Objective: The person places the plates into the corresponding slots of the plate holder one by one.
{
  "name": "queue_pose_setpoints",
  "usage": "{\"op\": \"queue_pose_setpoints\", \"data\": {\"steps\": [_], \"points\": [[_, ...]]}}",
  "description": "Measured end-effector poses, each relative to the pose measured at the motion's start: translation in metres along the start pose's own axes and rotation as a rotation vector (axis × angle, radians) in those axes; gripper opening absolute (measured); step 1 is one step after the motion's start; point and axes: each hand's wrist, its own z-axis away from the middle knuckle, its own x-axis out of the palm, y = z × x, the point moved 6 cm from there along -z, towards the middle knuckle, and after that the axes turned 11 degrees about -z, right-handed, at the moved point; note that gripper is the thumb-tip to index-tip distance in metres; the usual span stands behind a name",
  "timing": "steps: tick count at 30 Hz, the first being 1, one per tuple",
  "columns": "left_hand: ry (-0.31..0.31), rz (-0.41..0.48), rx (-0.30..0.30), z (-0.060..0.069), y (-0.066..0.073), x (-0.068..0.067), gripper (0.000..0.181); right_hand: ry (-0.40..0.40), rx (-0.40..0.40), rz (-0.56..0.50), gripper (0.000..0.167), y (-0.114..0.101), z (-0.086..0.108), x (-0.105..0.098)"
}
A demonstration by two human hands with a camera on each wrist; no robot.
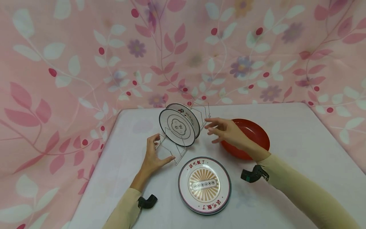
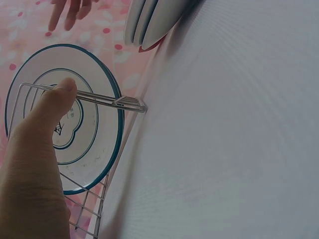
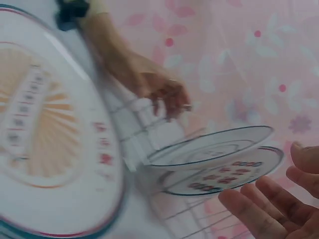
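Head view shows, nearest, a stack of plates (image 1: 204,185) lying flat. From it, at ten o'clock, the left hand (image 1: 153,157) grips a wire rack's (image 2: 130,103) near end; between one and two sits a red dish (image 1: 255,133). Toward one, the right hand (image 1: 227,131) hovers empty, fingers loosely extended. At eleven, two tilted plates (image 1: 178,128) stand racked.

Gold-rayed white plate (image 1: 204,185), pink floral backdrop (image 1: 197,60)

Beige sleeves (image 1: 303,190), black wrist mounts (image 1: 251,175), perhaps plastic.
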Motion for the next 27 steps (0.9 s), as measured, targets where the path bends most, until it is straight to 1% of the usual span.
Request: {"op": "queue_pose_setpoints", "data": {"steps": [6,9,12,15,18,22,27], "points": [[-0.014,0.004,-0.017,0.001,-0.001,0.001,0.111,-0.074,0.083,0.022,0.047,0.045,0.041,0.013],[-0.011,-0.004,-0.016,0.002,-0.002,0.001,0.111,-0.079,0.097,0.044,0.045,0.061,0.056,0.014],[-0.008,-0.008,-0.016,0.002,-0.002,0.001,0.111,-0.050,0.094,0.058,0.043,0.069,0.067,0.012],[-0.007,-0.006,-0.017,0.003,-0.003,0.001,0.111,-0.006,0.097,0.069,0.039,0.073,0.075,0.008],[-0.004,-0.005,-0.013,0.003,-0.003,0.001,0.111,0.017,0.128,0.092,0.037,0.078,0.081,0.005],[0.000,-0.005,-0.007,0.002,-0.002,0.001,0.110,-0.004,0.175,0.110,0.039,0.087,0.085,0.004],[-0.003,-0.004,-0.007,0.001,-0.002,0.001,0.110,-0.047,0.185,0.135,0.042,0.095,0.084,0.006]]}}
